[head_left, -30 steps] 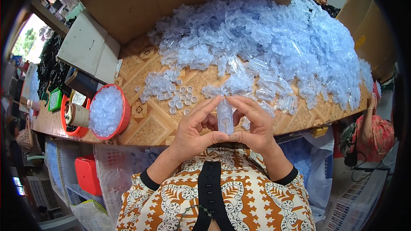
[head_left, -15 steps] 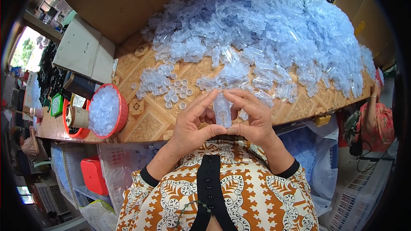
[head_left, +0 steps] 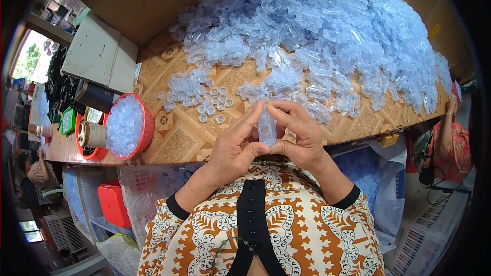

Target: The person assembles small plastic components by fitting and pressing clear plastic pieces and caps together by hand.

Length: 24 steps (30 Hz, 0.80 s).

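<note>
Between my two hands, just above the table's near edge, a clear oblong plastic casing (head_left: 267, 129) stands lengthwise, with a round ring showing on its lower part. My left hand (head_left: 237, 140) grips its left side, index finger at the top end and thumb at the bottom. Opposite it, my right hand (head_left: 299, 135) holds the right side in the same way. The two thumbs nearly meet below the casing. Beyond my hands lie loose clear casings (head_left: 281, 83), the near fringe of a large heap (head_left: 317, 25). Small clear round caps (head_left: 192, 91) are spread to the left.
A red basin (head_left: 148, 128) full of clear round pieces stands at the table's left, beside a tape roll (head_left: 92, 134) and a green box (head_left: 67, 121). Cardboard (head_left: 123, 0) walls in the heap. Lined crates (head_left: 365, 174) sit below the edge; another person (head_left: 450, 143) is at far right.
The casing has tilted slightly, and the ring on it now appears higher up and clearer. Both hands keep their grip. The whole view has shifted a little.
</note>
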### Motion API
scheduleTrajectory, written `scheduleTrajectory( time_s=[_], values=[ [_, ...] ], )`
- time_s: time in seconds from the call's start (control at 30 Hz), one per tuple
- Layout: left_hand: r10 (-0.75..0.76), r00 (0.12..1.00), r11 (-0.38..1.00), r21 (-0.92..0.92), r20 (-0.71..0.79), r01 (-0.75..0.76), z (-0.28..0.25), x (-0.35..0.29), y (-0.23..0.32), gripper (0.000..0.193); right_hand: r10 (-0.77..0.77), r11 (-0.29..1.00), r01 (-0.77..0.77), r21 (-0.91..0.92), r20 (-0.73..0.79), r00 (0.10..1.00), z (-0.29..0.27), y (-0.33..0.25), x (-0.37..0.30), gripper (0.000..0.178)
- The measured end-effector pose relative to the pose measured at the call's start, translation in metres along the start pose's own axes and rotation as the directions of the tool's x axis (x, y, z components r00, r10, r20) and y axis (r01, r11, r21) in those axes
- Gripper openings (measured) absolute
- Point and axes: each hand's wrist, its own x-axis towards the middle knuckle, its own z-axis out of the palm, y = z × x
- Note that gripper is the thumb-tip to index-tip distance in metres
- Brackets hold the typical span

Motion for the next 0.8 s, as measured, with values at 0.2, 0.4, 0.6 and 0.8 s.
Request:
scheduleTrajectory(
  time_s=[0.2, 0.4, 0.6, 0.8],
  values=[
    [0.144, 0.987, 0.964, 0.236, -0.067, -0.124, 0.004, -0.008, -0.013, 0.069, 0.045, 0.978, -0.058, -0.202, -0.066, 0.997, 0.026, -0.004, -0.007, 0.066],
    [-0.094, 0.966, 0.982, 0.135, -0.242, 0.129, 0.002, -0.024, -0.014, 0.058, 0.031, 0.953, -0.032, -0.3, -0.009, 0.999, 0.041, 0.003, -0.002, 0.059],
    [-0.054, 0.982, 0.976, 0.199, -0.18, 0.09, 0.001, -0.032, -0.011, 0.06, 0.168, 0.986, -0.167, -0.029, 0.058, 0.984, 0.027, 0.019, 0.0, 0.036],
    [-0.034, 0.934, 0.999, -0.023, -0.356, 0.028, 0.003, -0.035, -0.023, 0.053, 0.267, 0.962, -0.268, 0.055, 0.026, 0.963, 0.041, 0.013, -0.004, 0.027]
  ],
)
